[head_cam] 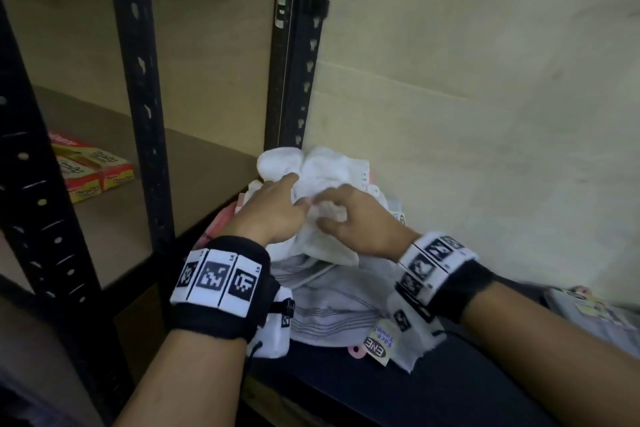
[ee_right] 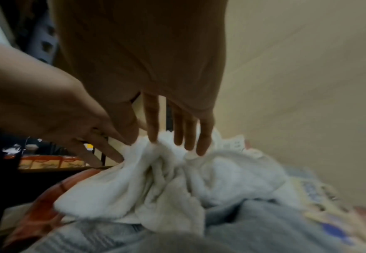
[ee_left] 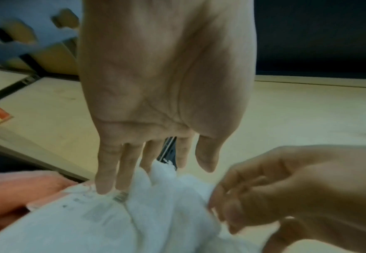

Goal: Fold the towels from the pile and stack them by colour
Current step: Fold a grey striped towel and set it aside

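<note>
A crumpled white towel (head_cam: 318,163) tops the pile against the wall. My left hand (head_cam: 277,208) reaches into it with straight fingers (ee_left: 106,171), their tips touching its left folds. My right hand (head_cam: 356,222) curls its fingers and thumb round a bunch of the same towel (ee_right: 221,174); its fingertips (ee_right: 201,147) press into the cloth. Beneath lies a grey striped towel (head_cam: 332,308) with a paper label (head_cam: 379,343). A pink towel (ee_left: 15,188) shows at the pile's left.
Black perforated shelf posts (head_cam: 145,97) (head_cam: 298,45) stand left of and behind the pile. Red and yellow boxes (head_cam: 90,166) sit on the brown shelf (head_cam: 194,166). The cream wall (head_cam: 485,114) closes the right. A flat packet (head_cam: 588,308) lies far right on the dark surface (head_cam: 346,388).
</note>
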